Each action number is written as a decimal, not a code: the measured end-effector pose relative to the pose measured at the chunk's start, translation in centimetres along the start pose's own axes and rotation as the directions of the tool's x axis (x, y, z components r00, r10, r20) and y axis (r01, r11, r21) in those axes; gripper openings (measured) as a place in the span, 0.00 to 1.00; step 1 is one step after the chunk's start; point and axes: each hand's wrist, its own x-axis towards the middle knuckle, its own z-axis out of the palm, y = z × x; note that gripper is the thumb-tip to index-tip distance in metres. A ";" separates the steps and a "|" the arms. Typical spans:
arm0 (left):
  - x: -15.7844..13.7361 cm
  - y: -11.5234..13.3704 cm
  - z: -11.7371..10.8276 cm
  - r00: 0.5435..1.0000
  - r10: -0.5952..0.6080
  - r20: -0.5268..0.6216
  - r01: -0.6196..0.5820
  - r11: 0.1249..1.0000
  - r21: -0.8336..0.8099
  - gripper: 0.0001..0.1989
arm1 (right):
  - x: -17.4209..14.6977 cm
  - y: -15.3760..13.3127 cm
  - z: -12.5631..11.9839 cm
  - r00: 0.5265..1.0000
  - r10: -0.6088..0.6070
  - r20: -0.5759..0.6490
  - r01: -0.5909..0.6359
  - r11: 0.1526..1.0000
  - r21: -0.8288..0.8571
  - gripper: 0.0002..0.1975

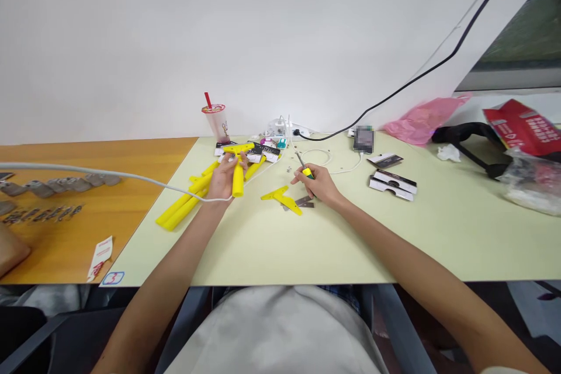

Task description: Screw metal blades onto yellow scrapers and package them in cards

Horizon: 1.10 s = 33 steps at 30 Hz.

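My left hand (222,180) is wrapped round the handle of a yellow T-shaped scraper (238,180), its wide head pointing away from me. In my right hand (323,184) is a screwdriver (308,172) with a yellow and green handle, its thin shaft tilted up to the left. Between my hands a loose yellow scraper head plate (280,195) lies on the table, partly over flat grey metal blades (303,202). Several more yellow scraper handles (182,208) lie beside and behind my left hand. A white cable (144,177) crosses my left wrist.
At the back stand a cup with a red straw (217,123) and a power strip (280,127). A phone (363,139), black-and-white card sleeves (393,184), a pink bag (423,123) and a red package (521,125) lie rightward. Grey parts (65,185) line the wooden table at left.
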 end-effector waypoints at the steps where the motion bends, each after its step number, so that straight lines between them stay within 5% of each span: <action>1: 0.2 0.4 -0.1 1.000 0.018 0.004 -0.018 1.000 -0.004 0.30 | -0.1 -0.1 0.0 1.000 0.006 0.021 -0.005 1.000 -0.020 0.20; 6: 1.1 2.5 -1.1 0.997 0.073 -0.028 -0.075 0.996 -0.053 0.25 | -0.3 0.0 0.3 0.998 0.009 0.058 0.001 0.985 -0.172 0.11; 11: 1.3 3.5 -1.7 0.994 0.088 -0.071 -0.094 0.991 -0.099 0.21 | 0.7 1.2 -0.5 0.989 -0.119 -0.091 0.083 0.941 -0.328 0.12; 20: -1.1 -0.9 0.3 0.991 -0.119 0.058 0.118 0.993 0.026 0.26 | 2.9 3.4 -4.1 0.966 -0.164 -0.197 0.099 0.947 -0.306 0.21; 28: -2.1 -2.3 0.4 0.942 -0.286 0.173 0.274 0.957 0.091 0.23 | 1.9 4.8 -5.7 0.954 -0.075 -0.291 0.094 0.994 0.051 0.38; 33: -2.8 -3.4 0.7 0.891 -0.428 0.151 0.394 0.895 0.210 0.26 | 1.5 4.1 -5.6 0.936 0.053 -0.349 0.040 0.966 0.254 0.39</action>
